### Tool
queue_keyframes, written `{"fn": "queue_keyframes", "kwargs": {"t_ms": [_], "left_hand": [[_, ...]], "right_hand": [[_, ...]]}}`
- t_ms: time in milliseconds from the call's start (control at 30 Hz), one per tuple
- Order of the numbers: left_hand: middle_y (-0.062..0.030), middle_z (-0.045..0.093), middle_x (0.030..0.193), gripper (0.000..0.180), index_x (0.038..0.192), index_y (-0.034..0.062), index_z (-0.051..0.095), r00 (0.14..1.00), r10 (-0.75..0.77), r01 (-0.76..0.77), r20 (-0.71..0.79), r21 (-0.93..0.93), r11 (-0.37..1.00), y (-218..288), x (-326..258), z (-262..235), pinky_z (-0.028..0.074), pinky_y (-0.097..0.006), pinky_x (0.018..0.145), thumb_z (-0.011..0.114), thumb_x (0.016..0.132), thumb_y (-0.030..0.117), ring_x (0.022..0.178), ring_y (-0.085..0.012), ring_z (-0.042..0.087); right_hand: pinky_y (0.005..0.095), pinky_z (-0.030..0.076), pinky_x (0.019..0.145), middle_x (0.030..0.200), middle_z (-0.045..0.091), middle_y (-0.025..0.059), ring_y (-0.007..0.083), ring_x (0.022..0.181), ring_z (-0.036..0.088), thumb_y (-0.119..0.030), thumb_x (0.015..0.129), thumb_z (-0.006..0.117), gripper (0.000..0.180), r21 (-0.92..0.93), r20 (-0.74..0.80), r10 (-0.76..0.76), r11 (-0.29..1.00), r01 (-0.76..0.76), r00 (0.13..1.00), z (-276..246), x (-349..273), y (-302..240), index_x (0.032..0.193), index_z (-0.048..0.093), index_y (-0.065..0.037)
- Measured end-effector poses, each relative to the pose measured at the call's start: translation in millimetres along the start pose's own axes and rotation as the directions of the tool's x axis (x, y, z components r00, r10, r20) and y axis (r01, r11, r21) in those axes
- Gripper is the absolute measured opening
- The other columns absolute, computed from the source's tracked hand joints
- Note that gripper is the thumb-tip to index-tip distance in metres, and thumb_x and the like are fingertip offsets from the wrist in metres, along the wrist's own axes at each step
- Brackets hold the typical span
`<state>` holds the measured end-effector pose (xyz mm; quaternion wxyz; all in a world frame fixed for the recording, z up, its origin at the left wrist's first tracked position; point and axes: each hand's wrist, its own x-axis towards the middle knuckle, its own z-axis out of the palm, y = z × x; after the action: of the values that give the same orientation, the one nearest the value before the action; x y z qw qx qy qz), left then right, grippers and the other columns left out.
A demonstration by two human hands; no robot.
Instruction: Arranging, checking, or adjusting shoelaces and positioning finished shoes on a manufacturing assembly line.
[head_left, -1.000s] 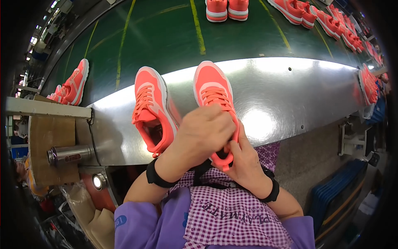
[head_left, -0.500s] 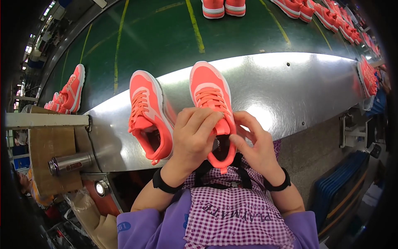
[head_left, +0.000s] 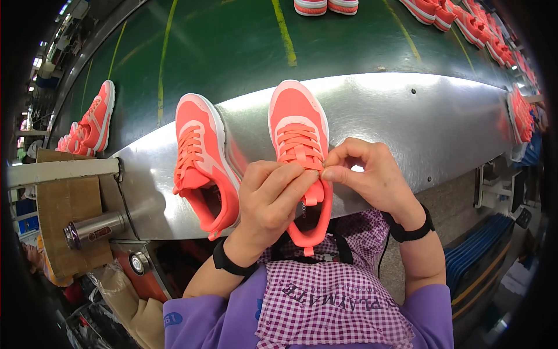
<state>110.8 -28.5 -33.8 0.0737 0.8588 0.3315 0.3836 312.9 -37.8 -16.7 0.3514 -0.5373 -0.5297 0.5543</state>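
At the steel worktop (head_left: 378, 116) we note two coral running shoes. The laced right-hand shoe (head_left: 297, 110) sits toe-away on the worktop, heel projecting past the near edge toward the checked apron (head_left: 331, 302). Right hand (head_left: 372, 174): thumb and forefinger tips brought together, pinching the coral laces (head_left: 299, 139) by the top eyelets. Left hand (head_left: 268, 198): fingers bent over the upper lacing, thumb mostly hidden; we cannot tell whether it grips. Its mate, the left-hand shoe (head_left: 195, 134), stands on the worktop's left part, untouched, heel at the near edge. Beyond the worktop's far edge we see a green conveyor belt (head_left: 221, 52) with yellow lines, carrying more coral shoes (head_left: 96, 125). Off the worktop's left end: a metal flask (head_left: 96, 230) against brown cardboard (head_left: 70, 203).
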Motion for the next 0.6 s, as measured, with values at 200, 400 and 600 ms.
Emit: {"fn": "queue_keyframes", "kwargs": {"t_ms": [200, 400, 600], "left_hand": [[-0.0036, 0.061, 0.092, 0.043, 0.101, 0.0071, 0.065, 0.995, -0.098, 0.097, -0.02, -0.021, 0.995, 0.3, -2.8, 1.1, 0.047, -0.035, 0.068, 0.067, 0.059, -0.003, 0.079, -0.0234, 0.057], [-0.0046, 0.061, 0.092, 0.043, 0.101, 0.007, 0.064, 0.995, -0.097, 0.097, -0.001, -0.049, 0.994, 0.5, -0.5, 5.8, 0.047, -0.035, 0.068, 0.067, 0.06, -0.003, 0.079, -0.024, 0.057], [-0.0046, 0.061, 0.1, 0.042, 0.104, 0.0076, 0.066, 0.984, -0.083, 0.09, -0.158, 0.043, 0.995, 2.3, -8.2, 6.1, 0.046, -0.035, 0.074, 0.068, 0.063, 0.005, 0.087, -0.0226, 0.057]], "right_hand": [[0.022, 0.044, 0.075, 0.084, 0.058, -0.0024, 0.0054, 0.079, 0.052, -0.016, 0.09, 0.065, 0.016, 0.215, 0.242, 0.118, 0.961, -0.172, 0.963, -6.8, 11.0, 1.3, 0.089, 0.058, -0.001], [0.0229, 0.044, 0.069, 0.083, 0.059, -0.0009, 0.006, 0.076, 0.052, -0.016, 0.093, 0.062, 0.016, 0.333, 0.136, 0.168, 0.921, -0.205, 0.976, -3.0, 3.8, 12.2, 0.095, 0.058, 0.0], [0.0322, 0.047, 0.088, 0.107, 0.062, 0.0115, 0.0186, 0.1, 0.06, -0.021, 0.083, 0.074, 0.033, 0.094, -0.197, -0.073, 0.991, 0.093, 0.978, -0.2, -29.2, 9.5, 0.105, 0.06, -0.001]]}}
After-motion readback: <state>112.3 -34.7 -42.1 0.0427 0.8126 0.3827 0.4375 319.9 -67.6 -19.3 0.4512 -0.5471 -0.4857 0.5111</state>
